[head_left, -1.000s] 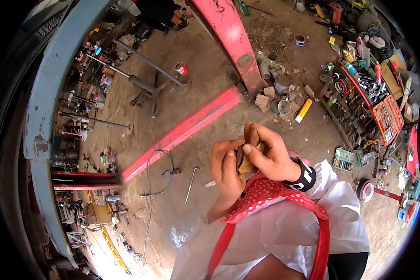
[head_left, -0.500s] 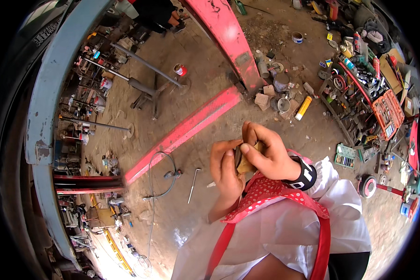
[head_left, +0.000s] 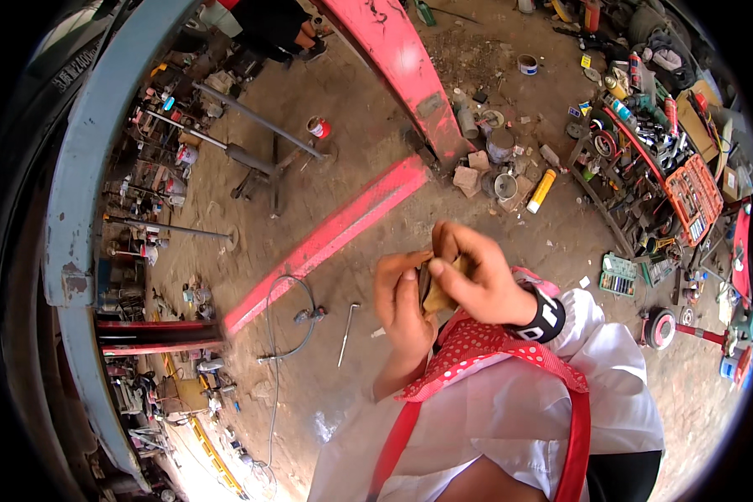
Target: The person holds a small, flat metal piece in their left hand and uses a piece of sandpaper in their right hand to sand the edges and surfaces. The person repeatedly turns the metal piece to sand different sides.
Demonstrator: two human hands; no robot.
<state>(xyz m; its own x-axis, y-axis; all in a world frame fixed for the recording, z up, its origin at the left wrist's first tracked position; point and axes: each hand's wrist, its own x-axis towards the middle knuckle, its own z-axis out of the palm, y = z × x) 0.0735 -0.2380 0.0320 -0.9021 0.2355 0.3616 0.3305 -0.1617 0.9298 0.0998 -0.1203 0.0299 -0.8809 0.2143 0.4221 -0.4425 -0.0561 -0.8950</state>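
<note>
Both hands meet in front of my red polka-dot apron (head_left: pixel 502 350). Between them is a small, flat tan piece (head_left: pixel 438 296) with a dark edge on its left side; its kind does not show clearly. My left hand (head_left: pixel 402 299) is closed on the dark edge, with thumb and fingertips pinching it. From the other side my right hand (head_left: pixel 484 274) grips the tan piece, its thumb laid on the upper part and its fingers curled behind. A black-and-white band circles the right wrist. Fingers cover much of the held piece.
A red steel beam (head_left: pixel 335 238) lies across the floor, joining a red post (head_left: pixel 402 58). A cable (head_left: pixel 274 376) and a metal wrench-like rod (head_left: pixel 348 335) lie left of me. Tool cases (head_left: pixel 693 201), cans and a yellow tube (head_left: pixel 541 192) are at right. Another person's legs (head_left: pixel 305 38) show far off.
The hands keep the same grip on the tan piece and have barely moved. The view has shifted very slightly.
</note>
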